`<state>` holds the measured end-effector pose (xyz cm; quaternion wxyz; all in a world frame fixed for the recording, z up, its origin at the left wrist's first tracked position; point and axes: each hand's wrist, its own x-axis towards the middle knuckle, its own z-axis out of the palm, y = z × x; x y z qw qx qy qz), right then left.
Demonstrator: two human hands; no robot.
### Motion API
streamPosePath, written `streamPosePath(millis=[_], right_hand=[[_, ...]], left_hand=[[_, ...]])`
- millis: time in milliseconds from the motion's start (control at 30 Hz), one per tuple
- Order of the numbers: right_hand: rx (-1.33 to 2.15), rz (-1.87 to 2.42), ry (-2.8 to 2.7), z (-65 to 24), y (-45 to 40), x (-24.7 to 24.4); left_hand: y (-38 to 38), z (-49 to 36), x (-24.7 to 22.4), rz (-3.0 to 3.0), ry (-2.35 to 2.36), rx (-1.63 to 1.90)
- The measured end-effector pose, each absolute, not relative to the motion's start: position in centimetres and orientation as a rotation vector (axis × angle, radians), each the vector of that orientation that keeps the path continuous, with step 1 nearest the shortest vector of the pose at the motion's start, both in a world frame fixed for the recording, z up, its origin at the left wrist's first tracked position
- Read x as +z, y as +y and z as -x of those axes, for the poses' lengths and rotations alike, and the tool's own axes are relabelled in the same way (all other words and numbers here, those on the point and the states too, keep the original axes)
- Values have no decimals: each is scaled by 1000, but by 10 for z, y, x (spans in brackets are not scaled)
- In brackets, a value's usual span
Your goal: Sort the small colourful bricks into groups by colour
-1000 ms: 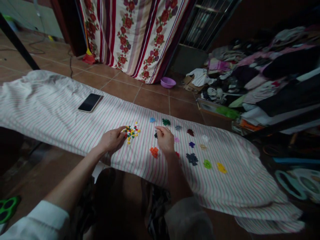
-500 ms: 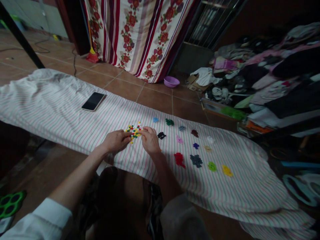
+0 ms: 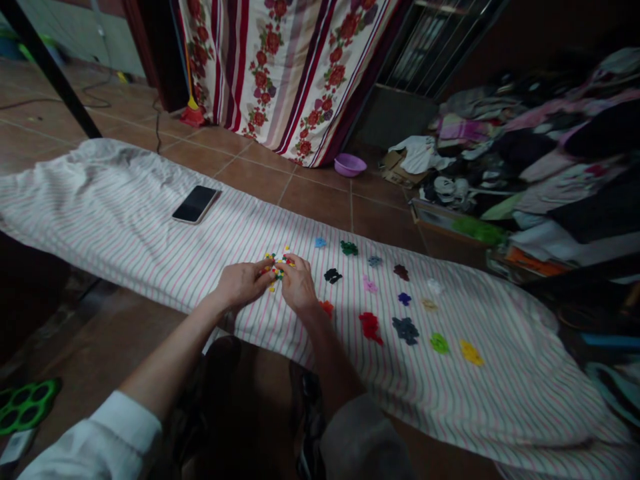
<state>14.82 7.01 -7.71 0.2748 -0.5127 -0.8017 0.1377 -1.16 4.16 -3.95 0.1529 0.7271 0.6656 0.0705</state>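
On the striped cloth, a cluster of small yellow, red, green and white pieces lies between my hands. My left hand has its fingers pressed together at the cluster's left edge. From the right, my right hand pinches at the same cluster. What either set of fingertips holds is too small to make out. Right of my hands are sorted piles, among them black, red, dark grey, lime green and yellow. My right wrist partly covers an orange pile.
A phone lies on the cloth at the left. Behind the cloth are a purple basin on the tiled floor and a floral curtain. Heaped clothes fill the right side.
The view has shifted slightly, so the cloth's items appear further right. My fingers have closed in over the cluster, covering more of it. More of the orange pile shows beside my right wrist.
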Motion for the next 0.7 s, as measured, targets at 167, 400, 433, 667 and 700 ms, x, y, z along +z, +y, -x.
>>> streamPosePath(millis=[167,400,433,667,700], right_hand=[[367,1366,-2131,-148,72,-78],[354,1406,-2086,-143,77,-79],[351,1411,-2079,-142,77,-79],[295,1482,-2047,-131,79,-82],[290,1494,-2039,-130,81,-82]], left_hand=[[46,4,-44,-2084,2038,128],[45,12,-42,-2006,1998,195],[44,14,-42,-2004,1974,212],[43,23,-46,-1991,1883,333],[44,23,-47,-1991,1880,337]])
